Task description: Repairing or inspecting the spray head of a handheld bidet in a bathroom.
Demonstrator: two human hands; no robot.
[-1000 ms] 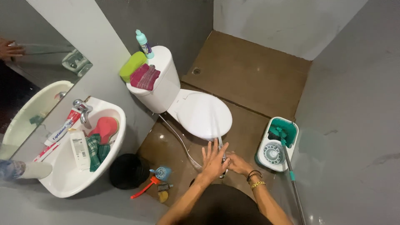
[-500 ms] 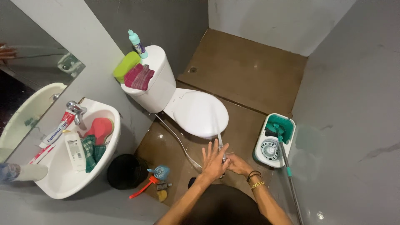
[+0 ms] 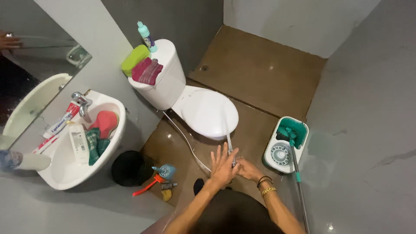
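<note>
Head view looks straight down into a small bathroom. Both hands meet low in the middle, just near of the toilet [image 3: 208,113] bowl. The left hand [image 3: 223,167] is spread flat, fingers splayed and pointing far, laid against a thin metal sprayer [image 3: 230,147] whose hose [image 3: 184,141] trails left along the brown floor [image 3: 260,73] toward the toilet base. The right hand [image 3: 248,169] sits just right of it, touching the left one and curled around the lower part of the sprayer; how tightly it is clamped I cannot tell, since the left hand covers much of it. Bracelets [image 3: 265,186] circle the right wrist. The sprayer's tip points toward the closed toilet lid.

To the right stands a white and teal mop bucket [image 3: 286,147] with the mop handle [image 3: 298,182] leaning toward the near edge. On the cistern lie a green sponge [image 3: 135,60], a red cloth [image 3: 148,71] and a teal bottle [image 3: 146,36]. At left is a white sink [image 3: 82,147] holding a checked cloth [image 3: 96,145], a red item [image 3: 104,122], a white bottle [image 3: 78,141] and a tube [image 3: 60,122] by the tap [image 3: 81,102]. Below the sink is a black bin [image 3: 130,168], with a blue and red brush [image 3: 158,177] on the floor beside it.
</note>
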